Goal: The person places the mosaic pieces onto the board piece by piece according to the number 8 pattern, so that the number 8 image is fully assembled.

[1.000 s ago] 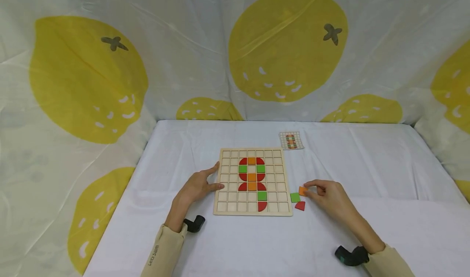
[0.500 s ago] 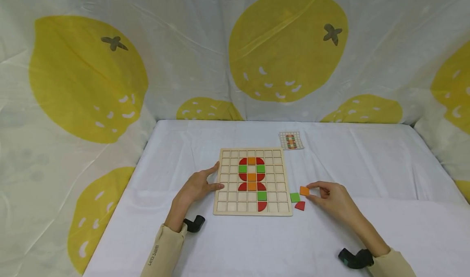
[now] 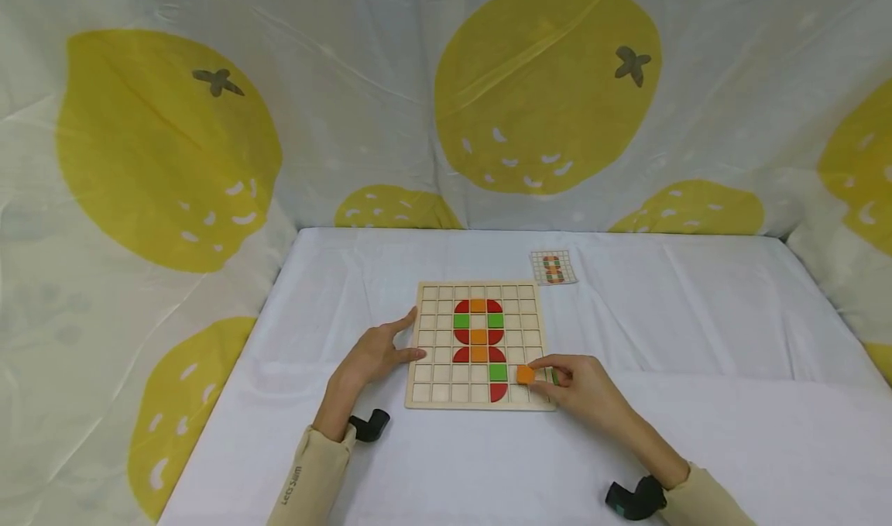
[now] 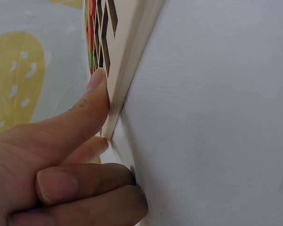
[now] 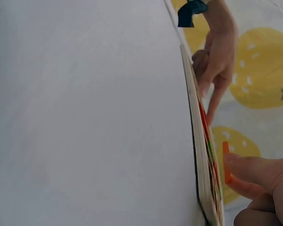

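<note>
A wooden grid board [image 3: 432, 383] bears red quarter-round, green and orange square tiles in its middle columns. My left hand [image 3: 369, 355] rests at its left edge; the thumb presses on the rim and the index finger touches the edge. In the left wrist view the other fingers [image 4: 94, 181] are curled beside the board. Over the lower right cells, my right hand [image 3: 588, 390] pinches an orange square tile [image 3: 526, 375] between thumb and index finger. In the right wrist view this orange tile [image 5: 226, 162] stands apart from the board surface.
A small card [image 3: 554, 267] with a printed grid pattern lies behind the board's far right corner. A green tile [image 3: 555, 376] shows partly behind my right hand, which hides what lies beneath it. White cloth [image 3: 348, 263] covers the table; a lemon-print curtain [image 3: 390, 84] hangs behind.
My right hand has drawn the orange tile back slightly from beside the green and red tiles, then carried it left over the board. My left hand and the board have stayed put.
</note>
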The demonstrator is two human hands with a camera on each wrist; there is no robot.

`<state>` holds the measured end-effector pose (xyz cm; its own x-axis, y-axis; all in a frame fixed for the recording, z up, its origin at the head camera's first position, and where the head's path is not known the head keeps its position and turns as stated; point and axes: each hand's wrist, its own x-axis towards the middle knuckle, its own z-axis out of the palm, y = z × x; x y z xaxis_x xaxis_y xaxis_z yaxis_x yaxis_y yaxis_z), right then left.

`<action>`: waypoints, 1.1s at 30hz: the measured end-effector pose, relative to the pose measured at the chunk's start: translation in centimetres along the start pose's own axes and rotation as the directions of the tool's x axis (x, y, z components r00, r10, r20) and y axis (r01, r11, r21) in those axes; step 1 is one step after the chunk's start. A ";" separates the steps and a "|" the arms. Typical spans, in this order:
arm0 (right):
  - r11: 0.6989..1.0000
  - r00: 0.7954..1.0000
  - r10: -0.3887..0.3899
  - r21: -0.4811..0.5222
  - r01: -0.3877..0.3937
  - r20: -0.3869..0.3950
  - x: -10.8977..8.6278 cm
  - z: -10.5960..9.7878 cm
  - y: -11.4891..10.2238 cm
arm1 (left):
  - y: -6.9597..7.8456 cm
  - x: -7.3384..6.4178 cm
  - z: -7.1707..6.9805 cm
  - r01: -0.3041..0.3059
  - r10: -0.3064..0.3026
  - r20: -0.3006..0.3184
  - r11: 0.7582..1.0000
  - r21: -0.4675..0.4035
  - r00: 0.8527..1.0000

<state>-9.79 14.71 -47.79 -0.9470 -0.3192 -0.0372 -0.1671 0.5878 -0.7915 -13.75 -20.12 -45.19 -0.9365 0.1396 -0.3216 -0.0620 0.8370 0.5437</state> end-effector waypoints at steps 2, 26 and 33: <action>0.999 1.000 -0.021 0.024 0.021 0.023 0.1 0.7 -0.7 | 0.1 0.0 0.0 0.003 -0.003 0.001 1.000 -0.002 1.000; 0.996 0.994 -0.084 -0.011 0.085 0.072 0.6 5.0 -3.6 | 0.0 0.1 -0.1 -0.001 0.001 -0.003 1.000 0.011 1.000; 0.995 0.995 -0.095 -0.039 0.096 0.039 0.9 5.4 -3.6 | 0.0 0.1 0.0 -0.008 0.008 -0.001 1.000 0.009 1.000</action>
<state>-8.54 8.29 -48.31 -0.9154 -0.4024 0.0142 -0.2680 0.5826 -0.7674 -13.88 -20.13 -45.19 -0.9374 0.1452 -0.3165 -0.0519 0.8406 0.5392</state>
